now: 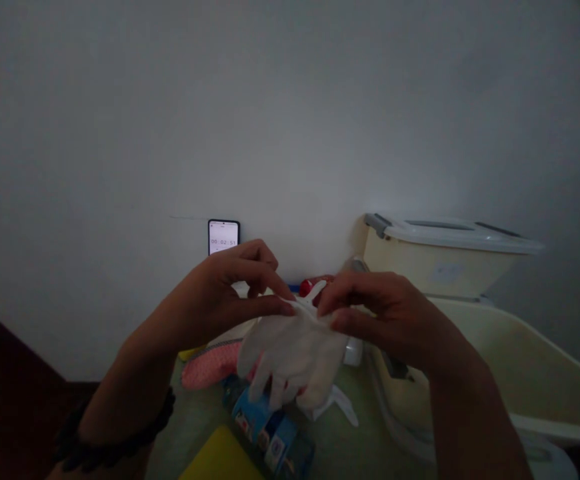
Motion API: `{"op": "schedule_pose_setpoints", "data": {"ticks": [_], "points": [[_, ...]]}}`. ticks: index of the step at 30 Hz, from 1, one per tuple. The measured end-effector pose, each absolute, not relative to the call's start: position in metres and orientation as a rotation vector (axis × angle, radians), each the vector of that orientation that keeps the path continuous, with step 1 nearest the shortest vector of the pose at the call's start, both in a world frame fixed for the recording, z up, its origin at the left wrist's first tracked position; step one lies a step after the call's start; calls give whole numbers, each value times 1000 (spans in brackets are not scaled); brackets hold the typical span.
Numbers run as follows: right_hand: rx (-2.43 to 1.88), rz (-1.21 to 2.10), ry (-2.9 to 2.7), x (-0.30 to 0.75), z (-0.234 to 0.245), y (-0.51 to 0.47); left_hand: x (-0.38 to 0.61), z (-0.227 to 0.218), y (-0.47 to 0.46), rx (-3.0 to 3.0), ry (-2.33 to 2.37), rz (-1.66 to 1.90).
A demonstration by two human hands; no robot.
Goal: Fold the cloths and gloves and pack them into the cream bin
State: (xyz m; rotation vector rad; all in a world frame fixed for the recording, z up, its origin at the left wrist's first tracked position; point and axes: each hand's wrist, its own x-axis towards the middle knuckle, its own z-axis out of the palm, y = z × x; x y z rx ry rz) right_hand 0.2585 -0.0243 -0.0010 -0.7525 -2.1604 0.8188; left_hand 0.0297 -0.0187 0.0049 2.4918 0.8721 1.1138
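Observation:
A pair of pale, thin gloves (pixel 295 347) hangs between my hands, fingers dangling downward. My left hand (pixel 235 283) pinches the upper edge between thumb and forefinger. On the other side, my right hand (pixel 380 310) grips the same edge close by, with its fingertips bent. Below the hanging glove fingers lies a bottle with a blue label (pixel 265 423), partly covered by them. A pink cloth-like item (pixel 210 367) sits to the left, behind the gloves. Another white piece (pixel 343 403) shows under them at the right.
A phone showing a timer (pixel 223 237) leans on the wall. At the right stand a lidded cream box (pixel 415 263) and an open cream bin (pixel 520 347). A yellow item (pixel 220 457) lies on the green surface (pixel 365 453) in front; something red (pixel 310 287) is behind my hands.

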Motion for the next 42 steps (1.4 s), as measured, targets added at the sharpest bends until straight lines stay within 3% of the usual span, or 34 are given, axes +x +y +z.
{"op": "schedule_pose_setpoints", "data": {"ticks": [12, 22, 29, 36, 42], "points": [[-900, 520, -2274, 250, 5, -33, 33, 7, -21, 2465, 862, 1155], [-730, 404, -2286, 249, 3, -32, 32, 7, -23, 2509, 700, 1254], [-672, 492, -2223, 250, 3, -36, 31, 6, -21, 2252, 617, 1360], [-331, 864, -1867, 254, -1, -39, 24, -9, -3, 1797, 339, 1370], [-311, 1094, -1758, 246, -5, -34, 27, -12, -6, 1734, 236, 1222]]}}
